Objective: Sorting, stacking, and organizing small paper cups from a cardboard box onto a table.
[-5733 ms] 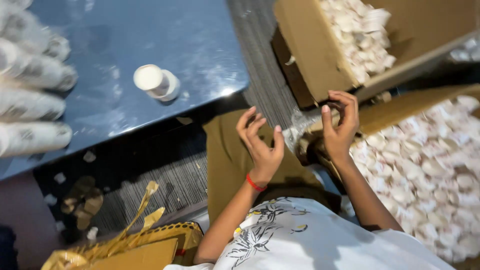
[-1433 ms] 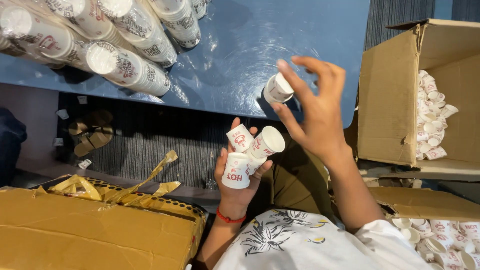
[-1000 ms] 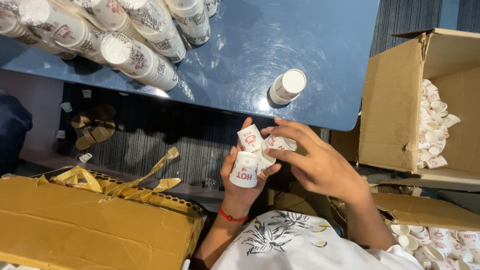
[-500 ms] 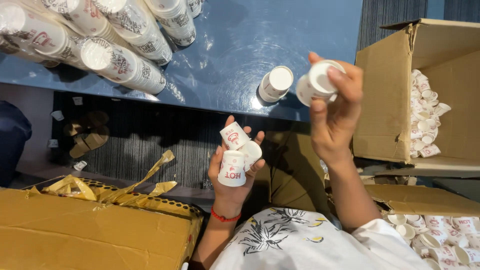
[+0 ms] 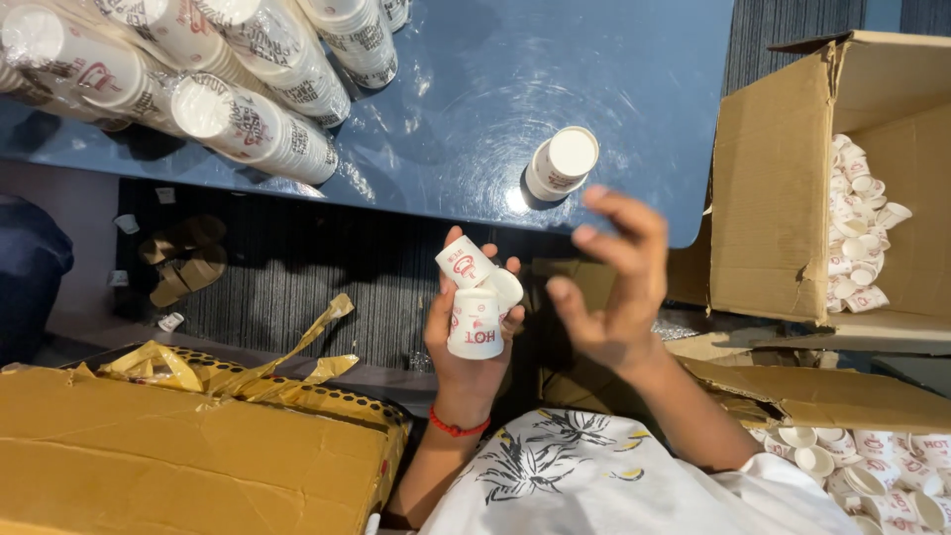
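My left hand (image 5: 466, 342) is raised palm up and grips a few small white paper cups (image 5: 475, 297) with red print, bunched between thumb and fingers. My right hand (image 5: 614, 282) hovers just right of them, blurred, fingers spread, with nothing in it. Beyond both hands a short stack of the same cups (image 5: 561, 161) stands upside down on the blue table (image 5: 466, 89), near its front edge.
Long plastic-wrapped sleeves of cups (image 5: 198, 69) lie on the table's left part. An open cardboard box (image 5: 783, 188) with loose cups stands at right, more loose cups (image 5: 872, 466) lie lower right. A closed carton (image 5: 188, 456) with gold strapping sits lower left.
My right hand, which held one cup up near the stack on the table, has come back down toward my left hand and is empty. The left hand's bunch has barely moved.
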